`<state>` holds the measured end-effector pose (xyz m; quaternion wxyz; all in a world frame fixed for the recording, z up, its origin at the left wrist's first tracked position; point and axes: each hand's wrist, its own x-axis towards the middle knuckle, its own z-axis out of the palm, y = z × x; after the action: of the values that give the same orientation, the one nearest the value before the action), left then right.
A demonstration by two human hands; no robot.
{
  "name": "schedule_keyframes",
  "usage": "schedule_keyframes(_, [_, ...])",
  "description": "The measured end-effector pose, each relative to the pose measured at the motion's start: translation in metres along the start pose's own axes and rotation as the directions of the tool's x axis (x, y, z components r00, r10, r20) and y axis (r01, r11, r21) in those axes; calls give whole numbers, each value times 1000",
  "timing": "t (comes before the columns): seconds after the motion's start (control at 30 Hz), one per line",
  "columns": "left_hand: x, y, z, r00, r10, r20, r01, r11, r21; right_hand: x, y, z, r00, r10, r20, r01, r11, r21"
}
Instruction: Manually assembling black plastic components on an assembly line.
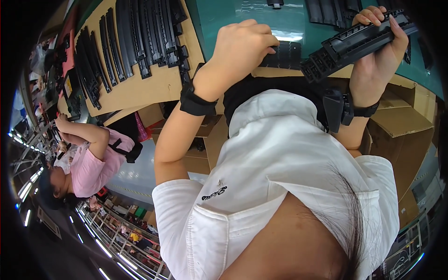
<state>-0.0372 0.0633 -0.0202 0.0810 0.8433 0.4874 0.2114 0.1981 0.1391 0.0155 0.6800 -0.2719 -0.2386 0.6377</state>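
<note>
My right hand (pixel 379 53) is wrapped round a long black plastic housing (pixel 347 49), ribbed and slotted, tilted with its open-gridded end toward the middle. The thumb and fingers grip its far upper part. My left hand (pixel 245 49) is closed, fingertips pressed together, apart from the housing. Whatever is in the left fingers, if anything, is hidden. A flat dark panel (pixel 287 57) with small holes lies beside those fingertips at the table's near edge; I cannot tell whether they touch it. Black bands circle both my wrists.
Several long black plastic strips (pixel 148 37) lie in rows on cardboard (pixel 161 88) at the left. More black parts (pixel 326 11) lie on the green tabletop (pixel 214 23). Cardboard boxes (pixel 396 135) stand below the table. A co-worker in a pink shirt (pixel 95 170) works farther left.
</note>
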Motion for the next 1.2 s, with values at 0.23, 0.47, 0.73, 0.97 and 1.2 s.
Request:
schedule_keyframes(0.23, [0,-17,11,994,100,-47,-104,991,-87,9,6,-15,998,43,54,-46,997,62])
schedule_keyframes(0.47, [-13,12,26,957,-226,-181,220,974,-51,14,11,-18,994,22,106,-28,998,60])
schedule_keyframes(0.73, [-26,30,42,884,-317,-345,326,945,-35,-3,10,2,1000,-2,9,2,1000,-3])
schedule_keyframes(0.97, [-39,31,38,839,-415,-352,377,910,-175,-7,10,4,990,142,27,-144,968,206])
schedule_keyframes(1.2, [-44,34,42,858,-366,-360,356,930,-97,-17,12,8,986,154,56,-163,961,223])
